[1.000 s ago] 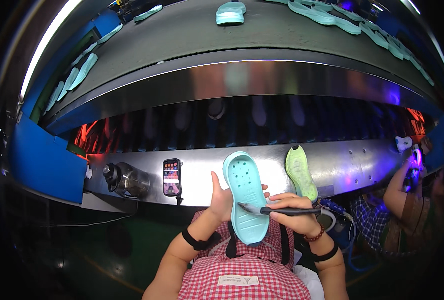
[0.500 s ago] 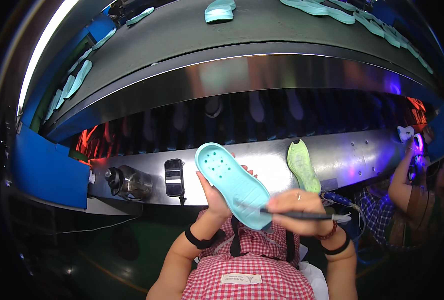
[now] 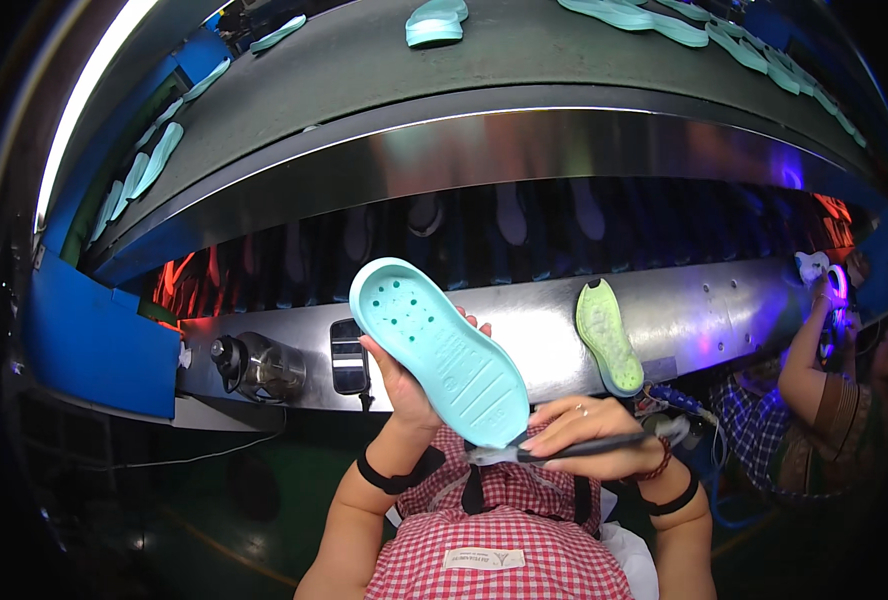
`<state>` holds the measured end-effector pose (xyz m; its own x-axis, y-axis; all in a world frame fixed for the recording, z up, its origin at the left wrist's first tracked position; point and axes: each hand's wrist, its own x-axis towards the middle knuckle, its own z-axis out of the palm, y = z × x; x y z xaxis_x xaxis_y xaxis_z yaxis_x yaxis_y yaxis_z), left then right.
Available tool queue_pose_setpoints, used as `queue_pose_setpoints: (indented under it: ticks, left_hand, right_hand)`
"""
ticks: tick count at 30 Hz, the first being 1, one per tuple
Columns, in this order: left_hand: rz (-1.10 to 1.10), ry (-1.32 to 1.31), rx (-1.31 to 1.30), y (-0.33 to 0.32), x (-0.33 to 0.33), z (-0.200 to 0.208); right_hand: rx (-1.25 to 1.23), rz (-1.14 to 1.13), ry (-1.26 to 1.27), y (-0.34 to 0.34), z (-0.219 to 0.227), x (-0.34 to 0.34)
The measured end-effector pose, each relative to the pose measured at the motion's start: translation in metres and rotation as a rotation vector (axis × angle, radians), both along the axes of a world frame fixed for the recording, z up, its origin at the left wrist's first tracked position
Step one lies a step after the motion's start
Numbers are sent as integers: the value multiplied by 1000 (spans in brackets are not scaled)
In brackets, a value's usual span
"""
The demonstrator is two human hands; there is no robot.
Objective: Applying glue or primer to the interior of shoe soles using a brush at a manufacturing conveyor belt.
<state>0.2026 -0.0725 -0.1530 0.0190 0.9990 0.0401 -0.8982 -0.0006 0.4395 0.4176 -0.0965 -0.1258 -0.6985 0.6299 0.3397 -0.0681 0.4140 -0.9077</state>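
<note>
My left hand (image 3: 409,390) is closed around a mint-green shoe sole (image 3: 442,350), gripping it from beneath and along its side. The sole is tilted, with small holes in its upper end and raised lines lower down. In my right hand (image 3: 596,440) is a slim brush (image 3: 536,456) with a black handle and pale ends. Its whitish tip is by the lower end of the sole, and I cannot tell whether it touches. Farther right, a yellow-green sole (image 3: 609,335) lies on the metal ledge (image 3: 719,335).
A dark-capped bottle (image 3: 259,365) and a phone-like device (image 3: 349,357) rest on the ledge to the left. Behind is a grey conveyor belt (image 3: 344,70) carrying several mint soles (image 3: 436,22). Another person's arm (image 3: 802,345) works at the right.
The sole in my left hand has moved left and slightly up. My right hand has lowered the brush from the sole's face to its lower end.
</note>
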Motion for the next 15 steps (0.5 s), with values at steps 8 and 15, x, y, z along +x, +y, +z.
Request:
queue_pose_setpoints:
  ticks: [8,15]
  left_hand:
    - [-83,-109,-114,-32,35,20]
    - [-183,-41,-46,-20,19,4]
  right_hand:
    - [-712,-143,522,-2,-24,-23]
    - [-268,-253,148,-5,2,-22]
